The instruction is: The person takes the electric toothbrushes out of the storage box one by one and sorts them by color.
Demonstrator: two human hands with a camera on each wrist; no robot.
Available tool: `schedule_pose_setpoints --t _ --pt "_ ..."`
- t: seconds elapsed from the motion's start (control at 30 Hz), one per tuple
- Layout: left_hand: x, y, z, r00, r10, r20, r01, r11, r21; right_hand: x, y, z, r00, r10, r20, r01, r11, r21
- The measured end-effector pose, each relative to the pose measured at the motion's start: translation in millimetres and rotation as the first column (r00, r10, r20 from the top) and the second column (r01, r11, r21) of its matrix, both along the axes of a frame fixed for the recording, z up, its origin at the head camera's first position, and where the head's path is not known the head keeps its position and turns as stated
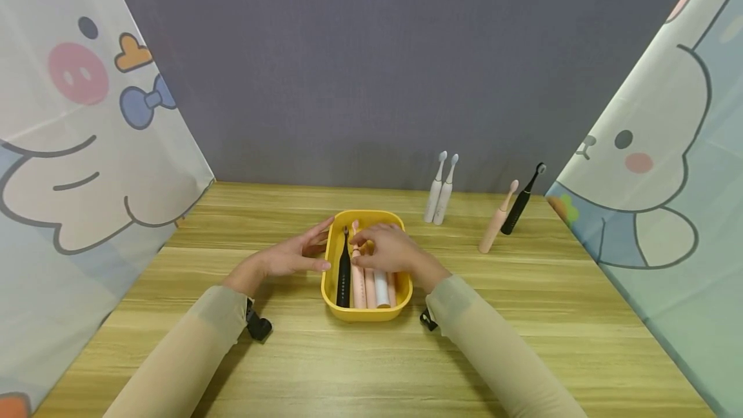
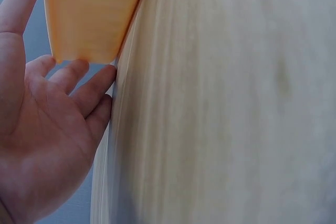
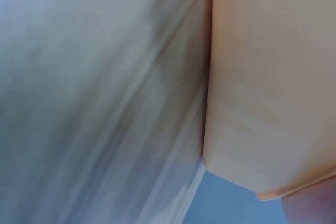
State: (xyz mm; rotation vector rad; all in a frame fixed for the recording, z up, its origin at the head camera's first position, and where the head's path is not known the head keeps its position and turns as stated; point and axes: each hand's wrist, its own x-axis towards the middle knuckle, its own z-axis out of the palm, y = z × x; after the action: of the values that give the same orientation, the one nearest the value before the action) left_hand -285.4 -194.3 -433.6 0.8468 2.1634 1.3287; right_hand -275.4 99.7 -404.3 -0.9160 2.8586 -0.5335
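Pink electric toothbrush [image 1: 359, 289] lies in yellow bin [image 1: 367, 316], next to black electric toothbrush [image 1: 344, 279]. Probably light, stiff, smooth, slightly slippery; slim neck likely weakest, so handle body looks best hold. Right hand [image 1: 387, 247] inside bin, fingers bent over pink brush; whether pinching it, cannot tell. Left hand [image 1: 293, 255] spread loosely at bin's side, not clasping. Head view alone shows contents; left wrist view adds fingertips low at outer wall; right wrist view, mostly wall and tabletop [image 3: 94, 87].

Behind the yellowish wood-grain table [image 1: 348, 373], you see a plain grey-purple wall [image 1: 371, 69]; at your left is a cartoon-printed cloth [image 1: 29, 315], at your right a second printed cloth [image 1: 685, 315].
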Motion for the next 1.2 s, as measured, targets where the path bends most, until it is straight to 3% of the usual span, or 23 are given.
schedule_pose_setpoints --t 0.37,0.77,0.87,1.2 --pt "0.0 -0.5 -0.9 1.000 -0.002 0.026 0.001 1.000 0.013 3.4 7.1 2.7 0.996 -0.017 0.092 0.039 0.971 -0.236" --pt "-0.4 -0.3 1.3 0.999 -0.011 0.034 0.010 1.000 0.019 14.5 11.5 9.2 0.999 0.009 0.049 0.008 0.941 -0.339" --pt "-0.9 -0.6 0.3 0.999 -0.013 0.034 0.012 1.000 0.021 18.0 11.2 7.7 0.997 0.017 0.070 0.014 0.907 -0.421" --pt "-3.4 -1.1 -3.3 0.999 -0.015 0.034 0.014 0.999 0.035 26.8 12.6 3.4 0.981 0.101 0.168 0.038 0.741 -0.670"
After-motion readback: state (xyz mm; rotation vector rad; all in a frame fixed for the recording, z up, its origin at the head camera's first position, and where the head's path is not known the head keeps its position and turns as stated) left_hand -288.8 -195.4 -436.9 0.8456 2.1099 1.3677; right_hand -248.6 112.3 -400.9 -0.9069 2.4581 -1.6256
